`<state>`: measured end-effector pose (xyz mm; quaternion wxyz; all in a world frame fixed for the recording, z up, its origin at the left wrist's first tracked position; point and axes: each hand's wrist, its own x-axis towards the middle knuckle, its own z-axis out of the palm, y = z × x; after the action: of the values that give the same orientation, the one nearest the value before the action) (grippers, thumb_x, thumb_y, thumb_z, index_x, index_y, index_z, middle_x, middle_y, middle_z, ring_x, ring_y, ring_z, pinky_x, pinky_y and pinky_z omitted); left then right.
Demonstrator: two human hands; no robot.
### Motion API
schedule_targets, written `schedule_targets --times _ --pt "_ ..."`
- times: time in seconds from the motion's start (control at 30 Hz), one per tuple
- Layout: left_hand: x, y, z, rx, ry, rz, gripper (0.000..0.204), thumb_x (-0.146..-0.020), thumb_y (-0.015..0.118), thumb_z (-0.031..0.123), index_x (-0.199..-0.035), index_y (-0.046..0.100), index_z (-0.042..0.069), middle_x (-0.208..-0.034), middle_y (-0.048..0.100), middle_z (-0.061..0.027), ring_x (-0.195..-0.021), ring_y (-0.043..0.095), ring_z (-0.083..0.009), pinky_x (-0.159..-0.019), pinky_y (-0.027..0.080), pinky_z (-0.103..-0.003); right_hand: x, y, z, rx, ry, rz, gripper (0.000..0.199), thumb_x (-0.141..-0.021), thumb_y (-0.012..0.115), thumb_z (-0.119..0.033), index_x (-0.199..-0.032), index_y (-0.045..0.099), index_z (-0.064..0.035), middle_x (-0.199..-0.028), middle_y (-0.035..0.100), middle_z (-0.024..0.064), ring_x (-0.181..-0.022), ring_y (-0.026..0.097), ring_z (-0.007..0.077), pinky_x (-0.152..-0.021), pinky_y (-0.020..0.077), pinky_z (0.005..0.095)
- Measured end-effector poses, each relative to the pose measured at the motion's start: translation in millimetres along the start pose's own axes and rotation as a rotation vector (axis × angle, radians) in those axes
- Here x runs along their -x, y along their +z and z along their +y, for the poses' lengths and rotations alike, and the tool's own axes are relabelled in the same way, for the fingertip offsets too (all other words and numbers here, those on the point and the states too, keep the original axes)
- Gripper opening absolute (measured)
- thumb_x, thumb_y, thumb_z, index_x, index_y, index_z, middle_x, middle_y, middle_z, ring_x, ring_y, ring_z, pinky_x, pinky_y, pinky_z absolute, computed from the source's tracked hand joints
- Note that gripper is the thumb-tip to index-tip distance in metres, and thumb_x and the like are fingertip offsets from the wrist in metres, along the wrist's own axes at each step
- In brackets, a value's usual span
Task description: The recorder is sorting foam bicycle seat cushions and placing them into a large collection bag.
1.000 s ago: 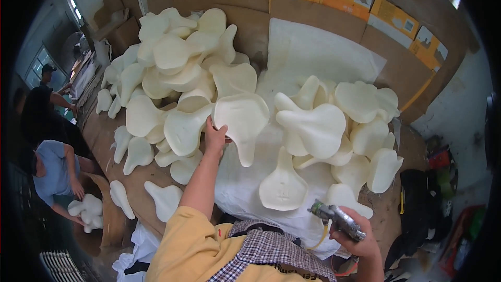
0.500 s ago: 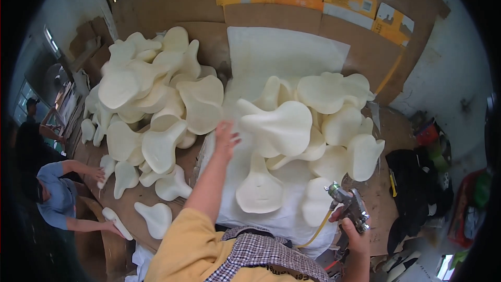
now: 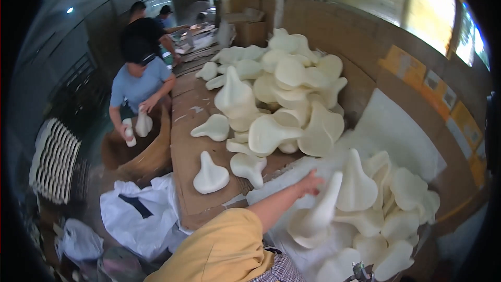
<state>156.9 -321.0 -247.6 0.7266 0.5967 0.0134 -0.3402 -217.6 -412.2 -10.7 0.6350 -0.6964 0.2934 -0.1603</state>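
Observation:
My left hand [image 3: 309, 184] reaches out over the white sheet [image 3: 269, 194], fingers apart and nothing in them. Just right of it, a cream foam bicycle-saddle pad [image 3: 317, 218] stands tilted with its narrow nose up, slightly blurred; a small gap seems to lie between pad and fingers. Behind and beside that pad, more saddle pads [image 3: 357, 185] are heaped on the sheet. A metal spray gun [image 3: 361, 271] peeks in at the lower edge. My right hand is out of the picture.
A larger heap of saddle pads [image 3: 282, 89] covers the cardboard-topped table [image 3: 182, 177]. To the left, a co-worker [image 3: 138, 83] in blue handles two pads above a brown container [image 3: 146, 164]. A white plastic bag [image 3: 138, 224] lies beside the table; cardboard panels [image 3: 334, 31] line the back.
The view has swung left, showing more of the co-worker and room. A pad near my left hand now stands nose up. My right hand has left the picture; only part of the spray gun shows.

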Motion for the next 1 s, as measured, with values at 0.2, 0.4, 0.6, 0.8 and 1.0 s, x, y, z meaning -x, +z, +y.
schedule_targets --times 0.2,0.4,0.6,0.8,1.0 --pt "74 -28 -18 -0.448 -0.177 -0.136 0.057 -0.086 0.045 0.057 -0.125 0.048 0.015 -0.117 0.05 -0.0056 -0.084 0.052 -0.0207 -0.072 0.047 -0.035 -176 13 -101 0.073 -0.047 -0.216 0.022 -0.089 0.055 -0.016 -0.104 0.059 -0.0002 -0.088 0.062 0.0051 -0.076 0.054 0.0121 -0.063 0.0401 0.0234" --pt "127 -31 -35 -0.614 0.254 -0.308 0.078 -0.076 0.067 0.047 -0.133 0.037 0.002 -0.121 0.048 -0.0133 -0.108 0.048 -0.0218 -0.093 0.04 -0.033 -149 24 -51 0.164 -0.079 -0.387 0.021 -0.089 0.055 -0.017 -0.103 0.059 -0.001 -0.088 0.062 0.0046 -0.077 0.053 0.0119 -0.063 0.04 0.0239" --pt "167 -12 -79 -0.842 0.346 -0.401 0.087 -0.071 0.07 0.052 -0.129 0.038 -0.004 -0.124 0.047 -0.0242 -0.117 0.046 -0.0339 -0.099 0.037 -0.039 -51 -7 56 0.158 -0.102 -0.437 0.019 -0.09 0.054 -0.017 -0.101 0.059 -0.0022 -0.089 0.062 0.0035 -0.078 0.053 0.0119 -0.065 0.0403 0.0248" --pt "192 -32 -62 -0.962 0.41 -0.487 0.086 -0.064 0.074 0.051 -0.125 0.043 -0.002 -0.121 0.049 -0.0242 -0.113 0.048 -0.0363 -0.096 0.039 -0.038 -45 -6 51 0.131 -0.057 -0.396 0.016 -0.09 0.053 -0.015 -0.098 0.06 -0.003 -0.09 0.061 0.0026 -0.08 0.053 0.0128 -0.07 0.0411 0.0269" --pt "204 -25 -61 -1.068 0.309 -0.505 0.08 -0.057 0.075 0.037 -0.124 0.047 0.004 -0.114 0.055 -0.0217 -0.107 0.052 -0.0372 -0.093 0.042 -0.039 -57 3 53 0.085 -0.131 -0.469 0.015 -0.09 0.053 -0.015 -0.097 0.06 -0.003 -0.09 0.061 0.0029 -0.08 0.053 0.013 -0.07 0.0413 0.0271"
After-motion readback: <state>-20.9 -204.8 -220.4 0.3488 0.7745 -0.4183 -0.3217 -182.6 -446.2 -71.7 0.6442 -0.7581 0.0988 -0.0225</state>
